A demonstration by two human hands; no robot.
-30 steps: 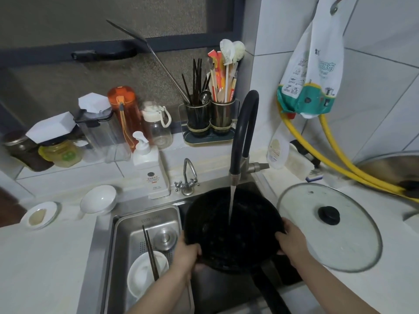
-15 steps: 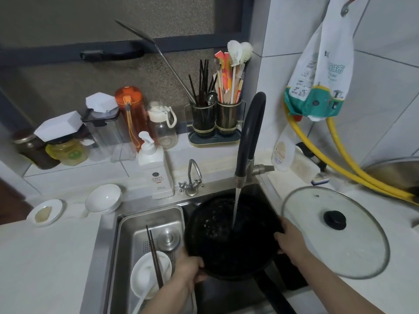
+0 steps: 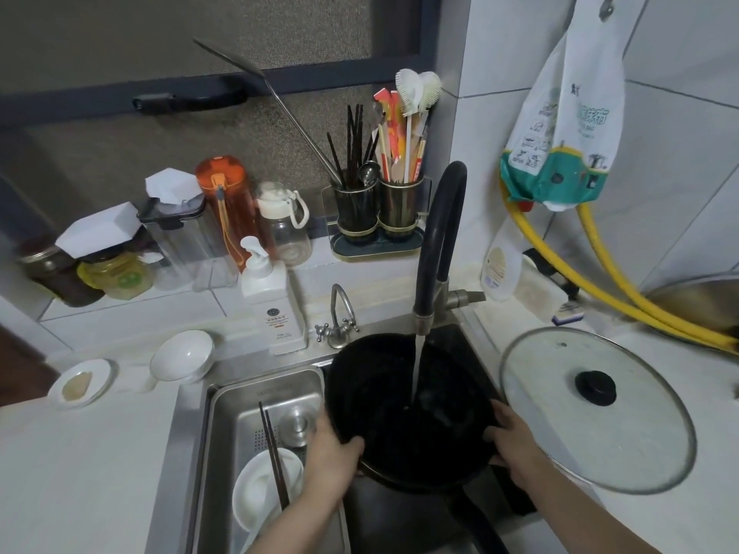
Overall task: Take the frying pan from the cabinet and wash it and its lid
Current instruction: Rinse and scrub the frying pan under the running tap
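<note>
Kitchen counter (image 3: 80, 473), pale, with a stainless sink (image 3: 192, 433) set into it below a screened window and tiled walls.

Sink, right basin: black frying pan (image 3: 384, 393), tilted, its handle (image 3: 478, 521) pointing toward the viewer. Water runs into it from the black gooseneck faucet (image 3: 440, 233). Left hand (image 3: 332, 453) grips the pan's near-left rim, thumb curled over the edge. Right hand (image 3: 510, 437) holds the near-right rim, fingers wrapped on it.

Sink, left side: steel drain tray (image 3: 240, 397) holding a white bowl (image 3: 256, 489) with dark chopsticks (image 3: 274, 453) laid across it, and a round steel strainer cap (image 3: 298, 423).

Counter, right: glass lid (image 3: 596, 409) with black knob, lying flat just beside the basin, apart from the pan.

Counter, left: empty white bowl (image 3: 182, 355), tipped; small white dish (image 3: 82, 383) holding a beige smear.

Ledge behind: white pump soap bottle (image 3: 274, 301); orange water bottle (image 3: 224, 201); clear bottle with white cap (image 3: 286, 229); clear lidded container (image 3: 180, 241), contents not discernible; jar of yellow contents (image 3: 116, 273); dark jar (image 3: 52, 269).

Twin utensil holder (image 3: 378, 211): left cup with dark chopsticks and a long metal ladle handle; right cup with white brushes and pale and orange utensils.

Wall, right: printed plastic bag (image 3: 568, 125) hanging; yellow hoses (image 3: 600, 289) beneath it.
</note>
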